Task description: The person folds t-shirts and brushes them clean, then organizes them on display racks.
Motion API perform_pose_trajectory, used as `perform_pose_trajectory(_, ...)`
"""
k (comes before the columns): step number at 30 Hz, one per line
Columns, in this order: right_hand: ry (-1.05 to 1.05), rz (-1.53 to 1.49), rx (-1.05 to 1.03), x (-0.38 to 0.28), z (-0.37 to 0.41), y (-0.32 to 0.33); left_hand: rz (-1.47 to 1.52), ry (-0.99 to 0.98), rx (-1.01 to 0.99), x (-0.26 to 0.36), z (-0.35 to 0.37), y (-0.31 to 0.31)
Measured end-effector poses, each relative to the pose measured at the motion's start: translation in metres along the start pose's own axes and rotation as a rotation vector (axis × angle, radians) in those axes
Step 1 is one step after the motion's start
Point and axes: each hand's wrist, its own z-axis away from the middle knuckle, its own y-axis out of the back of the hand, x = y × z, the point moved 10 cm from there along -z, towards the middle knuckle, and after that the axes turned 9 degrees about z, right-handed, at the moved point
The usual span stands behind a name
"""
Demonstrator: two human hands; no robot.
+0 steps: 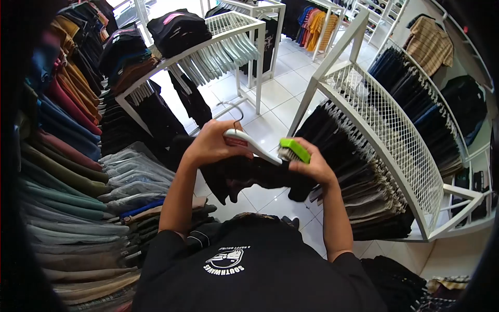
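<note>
My left hand (pixel 212 141) is closed around the top of a white hanger (pixel 262 149), just below its metal hook (pixel 239 112). A black garment (pixel 249 174) hangs from this hanger, dark and partly hidden behind my hands. In my right hand (pixel 318 167) is a bright green brush (pixel 296 148) with pale bristles facing the hanger. The brush overlaps the hanger's right end in this view, close over the black cloth. My right fingers wrap the brush's side.
A white rack with bare hangers (pixel 221 57) and a folded black stack (pixel 179 32) stands ahead. To the right, a white mesh-topped rack (pixel 384 119) carries dark trousers (pixel 343 151). Hanging clothes (pixel 67 200) line the left side. White tiles (pixel 283 93) cover the floor.
</note>
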Motion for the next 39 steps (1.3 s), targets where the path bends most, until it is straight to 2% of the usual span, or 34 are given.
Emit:
perform_pose_trajectory(2,-0.060,0.111,-0.060,0.035,0.006,-0.013,-0.069,0.038,0.021,-0.011,-0.006,0.010)
perform_pose_trajectory(3,-0.121,0.094,-0.106,0.026,0.003,-0.028,-0.092,0.030,0.021,-0.016,-0.009,0.011)
perform_pose_trajectory(5,-0.101,-0.035,-0.007,0.032,0.003,-0.038,-0.120,0.014,0.085,-0.017,-0.013,0.016)
perform_pose_trajectory(6,-0.120,-0.143,0.068,0.028,0.005,-0.041,-0.253,-0.205,0.313,-0.003,-0.007,0.027)
perform_pose_trajectory(8,-0.057,-0.151,0.184,0.030,0.001,-0.039,-0.279,-0.181,0.663,-0.010,0.008,0.035)
perform_pose_trajectory(9,0.014,-0.065,0.231,0.022,-0.001,-0.037,-0.045,0.285,0.682,-0.061,0.016,0.029)
perform_pose_trajectory(10,0.085,0.019,0.280,0.013,-0.003,-0.035,0.071,0.319,0.670,-0.068,0.017,0.013)
perform_pose_trajectory(12,0.080,0.034,0.294,0.001,-0.006,-0.045,0.265,0.376,0.555,-0.096,0.014,-0.030)
perform_pose_trajectory(14,0.068,0.057,0.302,-0.002,-0.009,-0.055,0.126,0.434,0.514,-0.083,0.008,-0.043)
perform_pose_trajectory(15,0.084,0.090,0.317,-0.002,-0.011,-0.059,0.127,0.367,0.557,-0.081,0.001,-0.038)
perform_pose_trajectory(18,0.112,0.175,0.417,-0.010,-0.010,-0.072,0.074,0.391,0.660,-0.088,-0.010,-0.019)
perform_pose_trajectory(20,0.097,0.203,0.406,-0.008,0.001,-0.086,0.025,0.399,0.714,-0.090,-0.016,0.000)
perform_pose_trajectory(21,0.181,0.283,0.346,-0.003,0.008,-0.094,0.005,0.378,0.738,-0.080,-0.017,0.012)
perform_pose_trajectory(22,0.216,0.341,0.196,-0.013,0.015,-0.101,-0.015,0.358,0.759,-0.071,-0.017,0.023)
perform_pose_trajectory(24,0.205,0.306,0.198,0.009,0.019,-0.090,-0.058,0.357,0.763,-0.062,-0.019,0.038)
perform_pose_trajectory(26,0.103,0.178,0.333,0.011,0.006,-0.065,-0.094,0.369,0.703,-0.045,-0.023,0.042)
perform_pose_trajectory(28,0.171,0.265,0.386,-0.011,-0.014,-0.058,-0.119,0.337,0.716,-0.041,-0.028,0.042)
perform_pose_trajectory(30,0.245,0.331,0.344,-0.011,-0.031,-0.076,-0.059,0.292,0.724,-0.036,-0.036,0.043)
perform_pose_trajectory(32,0.225,0.284,0.308,0.013,-0.024,-0.109,-0.096,0.267,0.683,-0.038,-0.042,0.052)
perform_pose_trajectory(33,0.240,0.408,0.165,0.019,-0.016,-0.126,-0.130,0.251,0.664,-0.033,-0.041,0.057)
perform_pose_trajectory(34,0.403,0.568,0.065,0.003,-0.007,-0.135,-0.164,0.236,0.649,-0.028,-0.038,0.061)
perform_pose_trajectory(36,0.416,0.617,-0.063,0.015,-0.001,-0.137,-0.177,0.282,0.632,-0.034,-0.030,0.071)
perform_pose_trajectory(38,0.385,0.588,0.207,0.023,-0.006,-0.103,-0.097,0.366,0.641,-0.061,-0.019,0.078)
perform_pose_trajectory(39,0.371,0.623,0.365,0.015,-0.011,-0.085,-0.140,0.345,0.698,-0.073,-0.016,0.082)
